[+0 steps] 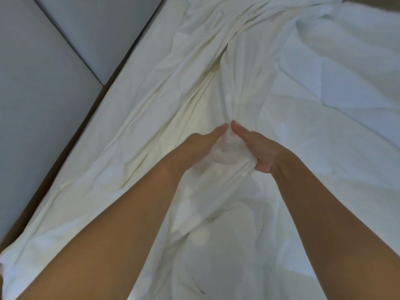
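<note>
- I am watching both hands meeting over the crumpled sheet (151,118).
- The right hand (257,148) is gripping a gathered bunch of it, with cloth spilling from its palm on the near side.
- The left hand (201,144) is pressing against the bunch's left side. Cloth is hiding its fingers, so I cannot tell their curl.
- Grey panels (43,61) are standing far left.

One sheet (151,113), two grips (202,146) (258,152), perhaps two panels (36,100) (97,27).
</note>
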`<state>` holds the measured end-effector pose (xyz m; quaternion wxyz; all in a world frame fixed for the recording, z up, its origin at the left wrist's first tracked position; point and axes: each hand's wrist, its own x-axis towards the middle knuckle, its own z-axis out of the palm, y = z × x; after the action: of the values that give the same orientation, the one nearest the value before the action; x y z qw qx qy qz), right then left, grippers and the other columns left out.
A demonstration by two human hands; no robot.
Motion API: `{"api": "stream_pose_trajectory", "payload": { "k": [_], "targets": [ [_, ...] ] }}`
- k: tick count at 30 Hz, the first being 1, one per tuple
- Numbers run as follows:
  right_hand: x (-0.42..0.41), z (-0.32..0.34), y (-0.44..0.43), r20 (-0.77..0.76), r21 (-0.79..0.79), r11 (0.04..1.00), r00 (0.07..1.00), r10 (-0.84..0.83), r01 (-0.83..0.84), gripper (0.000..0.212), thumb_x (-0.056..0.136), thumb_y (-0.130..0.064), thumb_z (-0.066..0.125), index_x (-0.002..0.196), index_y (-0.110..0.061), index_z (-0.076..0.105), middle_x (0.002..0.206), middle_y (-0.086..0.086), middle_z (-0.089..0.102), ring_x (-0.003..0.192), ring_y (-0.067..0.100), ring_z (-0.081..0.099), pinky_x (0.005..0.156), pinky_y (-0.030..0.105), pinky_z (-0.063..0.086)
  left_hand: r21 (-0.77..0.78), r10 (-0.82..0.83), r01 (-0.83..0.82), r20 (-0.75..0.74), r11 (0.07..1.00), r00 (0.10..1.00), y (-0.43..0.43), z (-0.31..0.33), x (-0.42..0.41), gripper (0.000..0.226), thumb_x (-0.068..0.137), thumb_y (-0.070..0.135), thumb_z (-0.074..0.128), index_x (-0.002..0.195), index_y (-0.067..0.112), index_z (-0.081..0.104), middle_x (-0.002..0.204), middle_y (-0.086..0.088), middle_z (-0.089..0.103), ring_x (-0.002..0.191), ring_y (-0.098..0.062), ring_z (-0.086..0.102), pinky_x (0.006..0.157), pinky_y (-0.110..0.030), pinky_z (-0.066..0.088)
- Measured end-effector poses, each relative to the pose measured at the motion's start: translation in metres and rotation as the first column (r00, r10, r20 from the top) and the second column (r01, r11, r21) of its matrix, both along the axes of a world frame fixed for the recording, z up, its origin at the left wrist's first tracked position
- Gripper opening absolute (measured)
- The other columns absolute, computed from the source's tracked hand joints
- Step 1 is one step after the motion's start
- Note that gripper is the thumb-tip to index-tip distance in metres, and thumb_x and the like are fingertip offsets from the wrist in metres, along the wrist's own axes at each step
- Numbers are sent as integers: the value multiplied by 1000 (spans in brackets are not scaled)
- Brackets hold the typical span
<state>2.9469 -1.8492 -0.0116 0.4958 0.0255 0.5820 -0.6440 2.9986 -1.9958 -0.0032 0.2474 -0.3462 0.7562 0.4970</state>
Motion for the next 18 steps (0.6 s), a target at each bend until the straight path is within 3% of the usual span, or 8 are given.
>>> {"api": "stream_pose_trajectory", "payload": {
  "k": [2,5,7,9,12,14,16,18],
  "targets": [
    [-2,0,2,-84,136,984,989,125,-113,28,69,-35,75,84,-11,74,89,7,74,85,20,70,71,27,56,109,-42,34,76,993,996,9,-5,0,58,80,70,49,86,13,60,80,-2,65,63,-14,61,55,-23,42],
    [1,-2,2,-70,281,950,984,164,-138,14,81,-9,70,94,-5,70,93,11,72,90,26,68,87,37,54,60,48,-49,6,997,999,23,-4,-2,28,93,32,53,79,8,58,68,-9,57,53,-15,54,42,-17,36],
    [0,-2,4,-24,265,947,981,195,-181,21,83,-5,66,105,-5,67,101,14,71,95,29,68,90,43,53,-271,-108,54,-188,961,976,27,2,-12,31,94,26,50,69,9,56,66,-11,54,63,-24,57,47,-26,41],
    [-2,0,8,-28,255,917,946,323,-306,27,81,-8,67,108,-8,67,103,11,72,97,29,68,91,42,52,-522,-292,33,-421,852,859,33,20,-18,43,95,31,47,54,18,41,52,1,42,54,-19,49,46,-29,31],
    [2,-1,7,-52,232,901,920,388,-367,41,72,-13,75,112,-12,66,106,8,71,99,27,68,91,40,52,-392,-208,-45,-579,919,789,35,28,-24,45,95,30,45,52,20,38,48,2,36,45,-11,38,48,-24,28],
    [8,-4,4,-117,119,956,953,280,-266,33,77,-10,72,110,-14,67,105,8,72,98,24,68,84,35,55,-282,-137,23,-392,959,910,32,18,-24,36,97,27,42,69,8,57,65,-12,51,64,-24,53,61,-27,33],
    [15,-8,4,-124,-31,996,989,84,-89,29,86,-5,60,115,-7,64,106,12,70,99,26,67,82,35,55,-196,-118,64,-277,979,954,29,8,-20,35,96,24,43,64,9,49,66,-9,47,69,-27,48,65,-28,33],
    [20,-14,6,-48,-127,989,995,-88,82,27,90,-3,52,116,-3,62,102,13,70,97,27,67,79,35,55,-167,-115,66,-303,984,946,29,5,-18,40,93,21,47,56,15,34,59,-2,35,59,-19,37,57,-29,28]
  ]
}}
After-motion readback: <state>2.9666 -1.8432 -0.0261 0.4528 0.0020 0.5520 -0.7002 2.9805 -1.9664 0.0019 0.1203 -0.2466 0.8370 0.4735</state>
